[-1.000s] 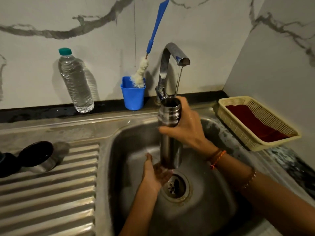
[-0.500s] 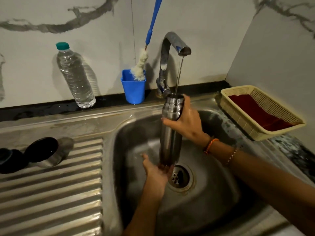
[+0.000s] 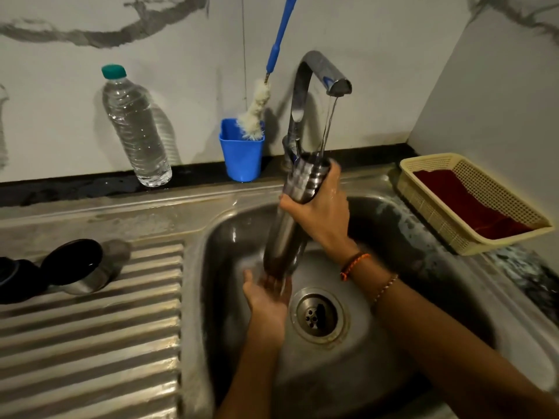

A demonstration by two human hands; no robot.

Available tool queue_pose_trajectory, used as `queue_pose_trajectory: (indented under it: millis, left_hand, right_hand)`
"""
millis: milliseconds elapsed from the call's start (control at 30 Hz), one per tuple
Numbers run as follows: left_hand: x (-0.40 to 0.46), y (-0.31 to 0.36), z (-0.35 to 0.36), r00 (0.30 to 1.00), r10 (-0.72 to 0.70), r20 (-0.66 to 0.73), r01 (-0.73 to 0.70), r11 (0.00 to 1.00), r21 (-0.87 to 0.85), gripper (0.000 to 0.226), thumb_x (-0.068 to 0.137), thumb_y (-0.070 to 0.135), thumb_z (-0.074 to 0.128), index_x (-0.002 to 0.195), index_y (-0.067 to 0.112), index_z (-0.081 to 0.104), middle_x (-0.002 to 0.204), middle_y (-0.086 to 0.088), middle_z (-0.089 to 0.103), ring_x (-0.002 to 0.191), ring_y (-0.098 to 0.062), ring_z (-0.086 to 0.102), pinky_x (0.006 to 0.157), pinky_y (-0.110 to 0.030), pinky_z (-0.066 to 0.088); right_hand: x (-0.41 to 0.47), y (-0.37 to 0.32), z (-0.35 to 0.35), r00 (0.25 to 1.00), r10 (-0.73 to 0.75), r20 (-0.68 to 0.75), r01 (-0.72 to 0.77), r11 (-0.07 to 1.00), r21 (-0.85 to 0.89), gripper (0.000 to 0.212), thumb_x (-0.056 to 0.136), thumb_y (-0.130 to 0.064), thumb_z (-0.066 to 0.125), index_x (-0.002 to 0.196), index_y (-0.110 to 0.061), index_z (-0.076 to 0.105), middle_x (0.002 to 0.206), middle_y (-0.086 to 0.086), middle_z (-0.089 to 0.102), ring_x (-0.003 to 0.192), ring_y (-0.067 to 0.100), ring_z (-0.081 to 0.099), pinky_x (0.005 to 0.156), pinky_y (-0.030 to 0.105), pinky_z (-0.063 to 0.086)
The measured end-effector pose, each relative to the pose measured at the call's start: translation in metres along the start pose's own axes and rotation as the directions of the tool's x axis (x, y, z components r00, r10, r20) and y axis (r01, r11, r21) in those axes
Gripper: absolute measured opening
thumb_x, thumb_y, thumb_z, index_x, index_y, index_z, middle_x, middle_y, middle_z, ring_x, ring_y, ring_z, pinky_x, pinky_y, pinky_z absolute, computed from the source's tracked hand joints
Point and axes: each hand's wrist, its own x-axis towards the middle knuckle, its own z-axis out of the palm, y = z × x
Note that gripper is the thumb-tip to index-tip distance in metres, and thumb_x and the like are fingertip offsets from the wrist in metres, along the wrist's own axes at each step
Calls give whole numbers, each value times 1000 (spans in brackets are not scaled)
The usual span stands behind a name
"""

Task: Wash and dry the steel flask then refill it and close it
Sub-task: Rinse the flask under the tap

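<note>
The sink basin (image 3: 378, 367) is crowded through its middle by the steel flask (image 3: 287, 234), held nearly upright under the tap (image 3: 314, 86) by the right hand (image 3: 320, 213), with the left hand (image 3: 266, 297) palm-up beneath its base; open room lies over the drain (image 3: 316, 316) and along the basin's right side. The back ledge is blocked by a water bottle (image 3: 136, 128), a blue cup (image 3: 242, 152) holding a bottle brush (image 3: 257, 110), and the tap's stem, with gaps between them. On the ribbed drainboard (image 3: 90, 343) the steel cap (image 3: 81, 267) and a black lid (image 3: 15, 279) fill the far left, its near part being bare, while a yellow basket (image 3: 472, 246) takes up the right counter.
</note>
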Motion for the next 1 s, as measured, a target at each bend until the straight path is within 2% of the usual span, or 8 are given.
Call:
queue_pose_trajectory:
  millis: [100,300,467,633,700,767,867,1000]
  left_hand:
    - [-12,-6,-4,994,-59,-97,62,998,20,47,95,44,35,119,7,48,114,-19,54,96,-34,54,74,-32,43]
    - [13,-4,2,999,43,34,-44,998,36,49,95,46,36,93,5,62,76,-10,66,69,-21,63,64,-27,45]
    - [13,-3,0,995,70,-66,-54,974,220,43,96,44,33,93,9,58,89,-7,60,79,-23,57,71,-29,40]
    - [19,4,3,926,343,-159,-264,888,376,25,95,26,46,76,13,58,81,-4,54,62,-17,52,50,-18,39]
    - [18,2,2,890,413,-190,-292,839,459,12,90,18,54,85,9,60,94,-12,60,80,-26,60,72,-28,51]
    - [17,3,-3,922,333,-196,-214,863,457,21,88,28,56,98,10,62,110,-18,62,101,-31,58,96,-40,45]
    - [-3,9,-2,991,130,-10,-120,937,329,33,85,45,55,102,17,59,111,-11,58,106,-26,53,97,-44,41]
    - [-28,20,8,910,275,309,-390,821,417,39,74,34,66,111,27,56,125,-8,52,107,-25,54,70,-41,55]
  right_hand:
    - [-14,19,10,971,203,130,-189,976,-110,84,67,-31,79,132,-8,30,120,9,56,103,23,59,82,29,49]
    - [22,-20,-17,976,-126,-179,126,992,-12,86,65,-36,78,131,-7,32,112,2,57,90,10,57,73,16,46]
    - [-38,26,8,960,170,223,-109,959,-261,88,62,-37,80,133,-14,33,114,5,61,102,25,61,86,38,50]
    - [-27,20,-10,950,310,-39,-309,951,12,81,62,-34,82,127,-13,39,112,2,61,98,15,58,81,23,42]
    - [-17,10,-17,965,255,-52,-253,966,48,78,63,-31,82,126,-13,41,109,-5,56,94,6,51,81,21,40]
    - [-12,6,-23,967,249,-51,-244,966,87,79,65,-28,81,130,-16,38,106,-11,48,95,4,47,83,21,40]
    - [-13,16,-40,876,480,-34,-432,815,388,83,69,-25,78,136,-19,31,115,-6,46,98,12,52,88,34,48]
    - [-34,36,-59,630,748,209,-641,349,683,68,74,-27,73,132,-16,40,118,12,57,95,23,60,70,39,56]
